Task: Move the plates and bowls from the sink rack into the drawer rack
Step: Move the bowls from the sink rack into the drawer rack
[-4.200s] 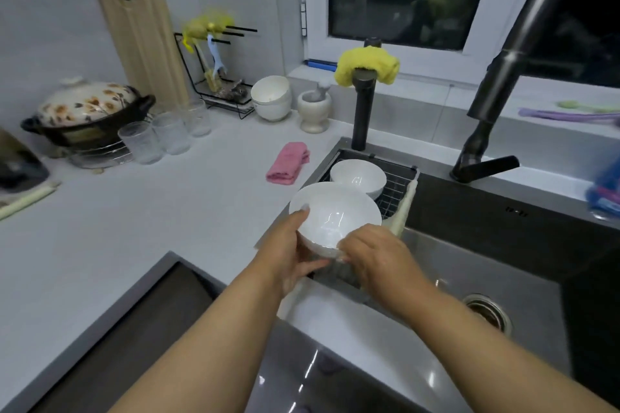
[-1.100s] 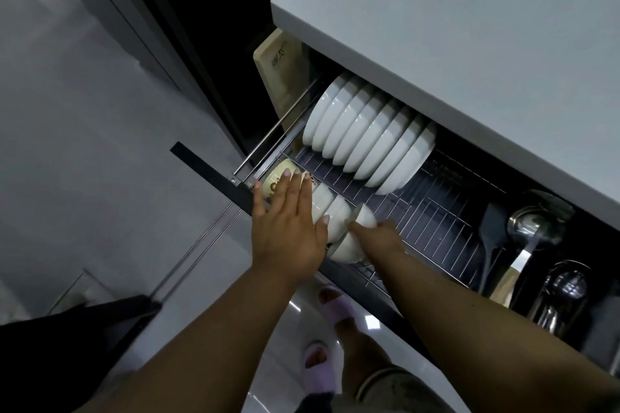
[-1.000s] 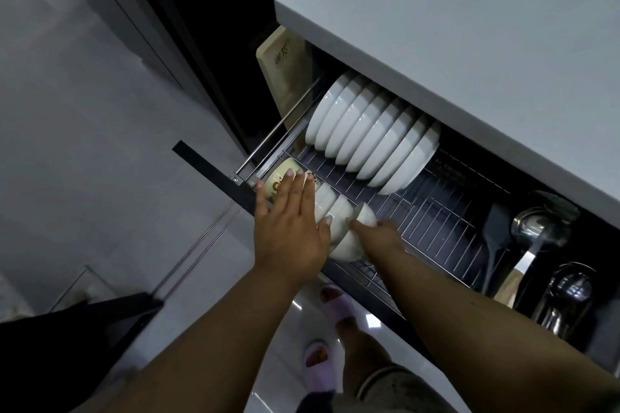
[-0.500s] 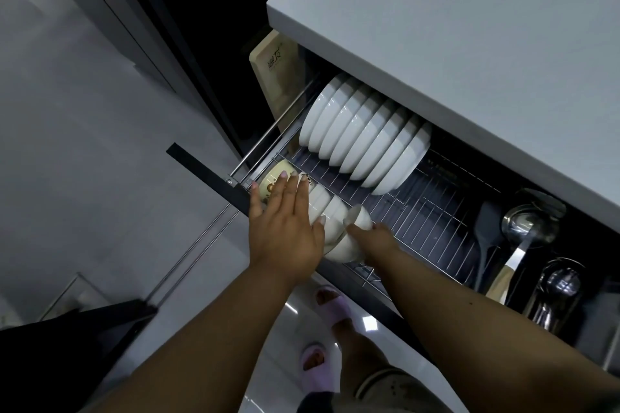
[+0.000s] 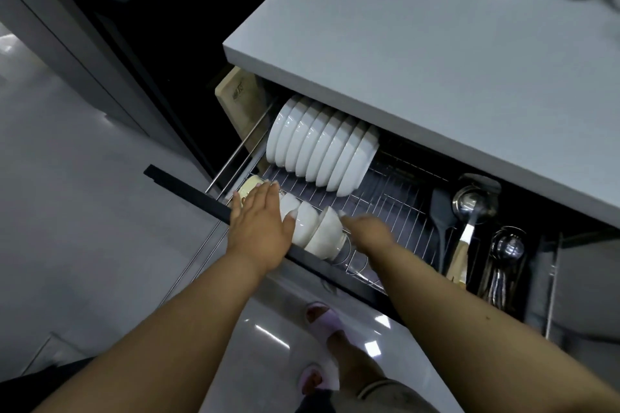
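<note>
The left hand [image 5: 261, 225] lies flat and spread, palm down on the front row of bowls [image 5: 308, 223], pressing rather than gripping. The right hand [image 5: 367, 231] is blurred, just right of the row's last bowl [image 5: 330, 233]; its fingers look loose and seem clear of the rim, holding nothing, though the blur leaves some doubt.

That last bowl stands on edge at centre frame, leaning against its neighbours, between the two hands in the drawer rack [image 5: 396, 208]. It is glazed white ware (slick, hard, quick to chip against wire or another bowl), light enough for one hand, and I'd take it by the rim with thumb inside and fingers under the foot.

Behind the row, toward upper centre, a second file of larger bowls [image 5: 318, 147] stands tilted under the countertop [image 5: 436, 60]. Ladles and a spatula [image 5: 443, 211] fill the compartment at right.
</note>
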Demonstrator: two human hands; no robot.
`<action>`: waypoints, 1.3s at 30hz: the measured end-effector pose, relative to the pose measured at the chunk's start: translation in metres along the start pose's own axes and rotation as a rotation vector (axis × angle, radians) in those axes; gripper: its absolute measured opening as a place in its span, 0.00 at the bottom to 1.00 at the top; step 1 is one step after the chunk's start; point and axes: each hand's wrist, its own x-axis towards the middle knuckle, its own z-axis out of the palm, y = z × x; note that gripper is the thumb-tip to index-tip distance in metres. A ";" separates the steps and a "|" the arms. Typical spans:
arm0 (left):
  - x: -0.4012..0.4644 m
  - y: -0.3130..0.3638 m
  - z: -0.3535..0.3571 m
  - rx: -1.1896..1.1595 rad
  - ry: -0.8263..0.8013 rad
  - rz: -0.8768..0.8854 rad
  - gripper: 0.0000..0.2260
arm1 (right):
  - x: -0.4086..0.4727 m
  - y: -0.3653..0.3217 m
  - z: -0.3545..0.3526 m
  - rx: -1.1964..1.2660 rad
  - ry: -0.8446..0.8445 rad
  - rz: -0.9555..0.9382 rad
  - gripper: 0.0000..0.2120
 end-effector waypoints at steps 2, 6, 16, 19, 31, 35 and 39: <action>-0.009 0.012 -0.006 -0.050 0.036 0.034 0.27 | -0.015 0.002 -0.011 0.071 0.038 -0.042 0.18; -0.027 0.042 -0.020 -0.121 0.076 0.125 0.27 | -0.047 0.007 -0.036 0.103 0.151 -0.111 0.14; -0.067 0.121 -0.034 -0.140 -0.014 0.341 0.26 | -0.155 0.032 -0.127 -0.113 0.529 -0.321 0.25; -0.077 0.149 -0.033 -0.149 -0.063 0.394 0.27 | -0.181 0.048 -0.153 -0.116 0.605 -0.334 0.24; -0.121 0.305 -0.017 -0.084 -0.132 0.678 0.24 | -0.273 0.154 -0.275 -0.046 0.906 -0.284 0.23; -0.157 0.376 -0.002 -0.059 -0.150 0.778 0.23 | -0.312 0.212 -0.325 -0.009 1.014 -0.246 0.23; -0.200 0.452 0.020 -0.039 -0.186 0.882 0.24 | -0.349 0.277 -0.374 0.068 1.103 -0.182 0.23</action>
